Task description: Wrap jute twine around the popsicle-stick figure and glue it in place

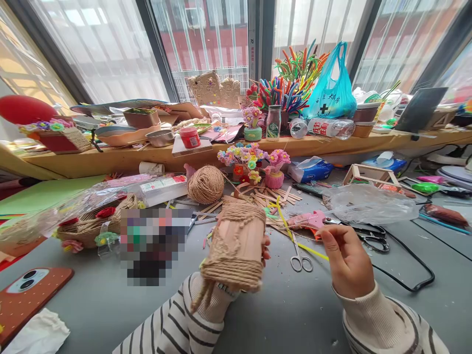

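Note:
My left hand (266, 247), mostly hidden, is wrapped round a holder of flat wooden sticks (227, 239) wound with jute twine near both ends. Loose twine tails hang from its lower left corner. To the right, my right hand (348, 259) is closed in a pinch; whatever lies between thumb and finger is too small to make out. Just beyond the pinch lies a pink glue gun (308, 220) with an orange trigger. Small scissors (301, 262) and a yellow pipe cleaner (311, 250) rest between my hands. A ball of jute twine (205, 185) sits behind the holder.
Loose wooden sticks (282, 196) and pipe-cleaner flowers (243, 157) spread behind the holder. Black-handled scissors (374, 241), a black cable (409, 287) and a plastic bag (372, 204) lie right. A phone (35, 300) and crumpled tissue (40, 332) are left. A crowded ledge (313, 147) runs below the windows.

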Available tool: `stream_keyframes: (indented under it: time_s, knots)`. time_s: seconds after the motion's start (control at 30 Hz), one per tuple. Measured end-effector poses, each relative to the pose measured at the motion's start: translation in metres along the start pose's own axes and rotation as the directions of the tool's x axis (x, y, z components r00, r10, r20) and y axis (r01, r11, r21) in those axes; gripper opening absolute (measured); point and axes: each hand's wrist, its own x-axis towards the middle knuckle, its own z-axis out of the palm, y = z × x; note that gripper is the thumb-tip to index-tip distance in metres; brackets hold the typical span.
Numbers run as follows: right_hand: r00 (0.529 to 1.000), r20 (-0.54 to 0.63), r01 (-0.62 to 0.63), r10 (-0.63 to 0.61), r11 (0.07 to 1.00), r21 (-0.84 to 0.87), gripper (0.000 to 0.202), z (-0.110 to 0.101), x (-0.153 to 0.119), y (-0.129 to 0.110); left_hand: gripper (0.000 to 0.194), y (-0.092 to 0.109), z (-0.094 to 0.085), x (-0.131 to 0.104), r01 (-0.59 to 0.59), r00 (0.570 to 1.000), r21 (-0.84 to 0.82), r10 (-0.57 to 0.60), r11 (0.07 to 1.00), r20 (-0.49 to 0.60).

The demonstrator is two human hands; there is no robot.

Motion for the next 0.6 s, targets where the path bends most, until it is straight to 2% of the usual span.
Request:
stream_keyframes:
  time_s: [0.03, 0.1, 0.2, 0.3, 0.4, 0.5, 0.57, 0.6]
  knots:
    - [1.000, 0.021, 0.006, -0.005, 0.999, -0.046, 0.023, 0.001, 0.000, 0.000, 0.075, 0.002, -0.004, 0.000, 0.004, 0.999, -0.039, -0.002, 0.999, 0.034]
    - [0.991, 0.109, 0.097, -0.084, 0.988, -0.119, 0.024, 0.003, 0.000, 0.004, 0.065, 0.004, -0.009, 0.000, 0.011, 0.999, -0.093, -0.006, 0.996, 0.054]
    - [0.931, 0.304, 0.253, -0.201, 0.957, -0.143, 0.028, 0.006, -0.001, 0.014, 0.057, 0.003, -0.008, 0.000, 0.002, 0.999, -0.110, 0.003, 0.994, 0.042]
    - [0.908, 0.382, 0.263, -0.174, 0.945, -0.194, 0.035, 0.010, -0.005, 0.025, 0.053, 0.002, -0.006, 0.000, -0.012, 0.999, -0.127, 0.019, 0.992, 0.051]
    - [0.926, 0.357, 0.231, -0.123, 0.933, -0.276, 0.038, 0.009, -0.006, 0.033, 0.060, 0.004, -0.008, 0.000, 0.025, 0.985, -0.186, 0.008, 0.982, 0.173]
    - [0.951, 0.297, 0.205, -0.090, 0.900, -0.384, 0.041, 0.003, 0.002, 0.034, 0.068, 0.008, -0.014, 0.002, 0.129, 0.934, -0.205, -0.049, 0.970, 0.353]
    - [0.967, 0.244, 0.174, -0.068, 0.877, -0.448, 0.041, -0.004, 0.010, 0.032, 0.068, 0.008, -0.017, 0.004, 0.173, 0.919, -0.172, -0.096, 0.970, 0.383]
    - [0.975, 0.215, 0.152, -0.056, 0.871, -0.467, 0.039, -0.006, 0.014, 0.031, 0.070, 0.008, -0.017, 0.004, 0.168, 0.924, -0.148, -0.103, 0.975, 0.368]
